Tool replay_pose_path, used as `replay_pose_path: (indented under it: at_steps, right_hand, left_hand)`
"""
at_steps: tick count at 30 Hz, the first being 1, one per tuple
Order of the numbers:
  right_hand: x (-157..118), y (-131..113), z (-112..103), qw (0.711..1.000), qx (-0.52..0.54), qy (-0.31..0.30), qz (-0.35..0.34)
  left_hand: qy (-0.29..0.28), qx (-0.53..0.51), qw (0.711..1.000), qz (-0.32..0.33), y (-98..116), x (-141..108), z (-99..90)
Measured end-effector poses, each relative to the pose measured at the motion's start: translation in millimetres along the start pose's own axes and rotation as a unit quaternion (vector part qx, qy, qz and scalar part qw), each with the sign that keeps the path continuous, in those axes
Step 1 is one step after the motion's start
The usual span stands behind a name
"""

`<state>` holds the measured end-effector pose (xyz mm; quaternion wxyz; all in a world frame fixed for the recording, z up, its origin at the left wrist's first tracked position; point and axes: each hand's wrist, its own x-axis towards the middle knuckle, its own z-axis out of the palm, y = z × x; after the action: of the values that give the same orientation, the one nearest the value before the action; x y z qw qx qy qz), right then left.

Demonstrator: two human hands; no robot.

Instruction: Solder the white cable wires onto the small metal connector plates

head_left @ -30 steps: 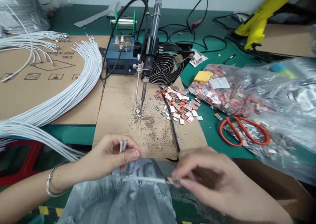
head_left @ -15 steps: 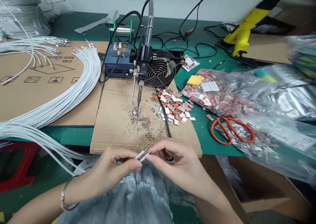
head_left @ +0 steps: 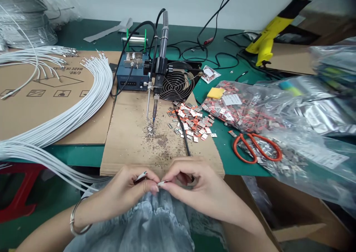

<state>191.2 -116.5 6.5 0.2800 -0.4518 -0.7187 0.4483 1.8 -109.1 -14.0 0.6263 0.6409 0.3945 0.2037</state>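
My left hand (head_left: 126,189) is closed in a pinch on white cables, just in front of the cardboard's near edge. One white cable end (head_left: 140,176) pokes up between its thumb and forefinger. A second white cable's tip (head_left: 161,184) sits where both thumbs meet, and my right hand (head_left: 194,185) grips it with thumb and forefinger. Fingers cover most of that tip. Beyond my hands, a soldering iron (head_left: 160,70) hangs upright in a stand, its point over dark and silvery specks on a cardboard sheet (head_left: 125,133). Small metal-and-orange USB connectors (head_left: 194,120) lie heaped to its right.
A thick bundle of white cables (head_left: 80,115) curves across the left cardboard. At the back are a blue soldering station (head_left: 132,76), a solder spool (head_left: 135,40) and a black fan (head_left: 178,85). Orange-handled scissors (head_left: 257,148) and plastic bags of connectors (head_left: 241,113) lie right.
The two cable ends, side by side before, are now apart: one leans back in my left hand, the other is pinched between both hands. The view has shifted slightly.
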Motion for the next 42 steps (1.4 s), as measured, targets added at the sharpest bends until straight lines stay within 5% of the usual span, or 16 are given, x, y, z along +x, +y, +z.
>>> replay_pose_path:
  at_steps: [8, 15, 19, 22, 26, 29, 33, 38, 42]
  right_hand:
    - [6.7, 5.7, 9.0, 0.981, 0.182, 0.048, 0.053]
    - [2.7, 0.0, -6.7, 0.999, 0.028, -0.011, 0.024]
    - [4.4, 3.8, -8.2, 0.994, 0.108, -0.012, 0.031]
    - [8.8, 12.9, 2.9, 0.971, 0.239, 0.03, 0.002]
    - [15.7, 26.2, 28.2, 0.906, 0.418, 0.064, -0.034]
    - [19.4, 31.6, 40.2, 0.881, 0.467, 0.075, -0.022]
    - [18.4, 31.9, 31.3, 0.89, 0.449, 0.085, -0.008]
    - [11.0, 20.6, 12.3, 0.966, 0.246, 0.077, 0.027]
    - [8.2, 10.1, 9.2, 0.988, 0.142, 0.058, 0.019]
  left_hand:
    - [0.057, 0.008, 0.998, 0.005, -2.1, 2.5, 5.7]
    - [0.053, 0.108, 0.991, 0.052, -0.1, -0.2, 4.2]
    - [0.058, 0.084, 0.994, 0.047, 1.3, 0.2, 5.7]
    - [0.068, -0.003, 0.998, 0.01, 3.1, 3.3, 9.0]
    - [0.044, -0.105, 0.993, -0.012, 4.1, 7.1, 10.2]
    - [0.016, -0.131, 0.991, -0.01, 3.3, 6.8, 5.9]
    - [0.014, -0.103, 0.994, -0.026, 4.7, 2.6, -1.0]
    - [0.069, -0.075, 0.994, -0.045, 10.7, -2.0, -1.7]
    - [0.04, -0.063, 0.996, -0.052, 11.8, -3.9, -0.5]
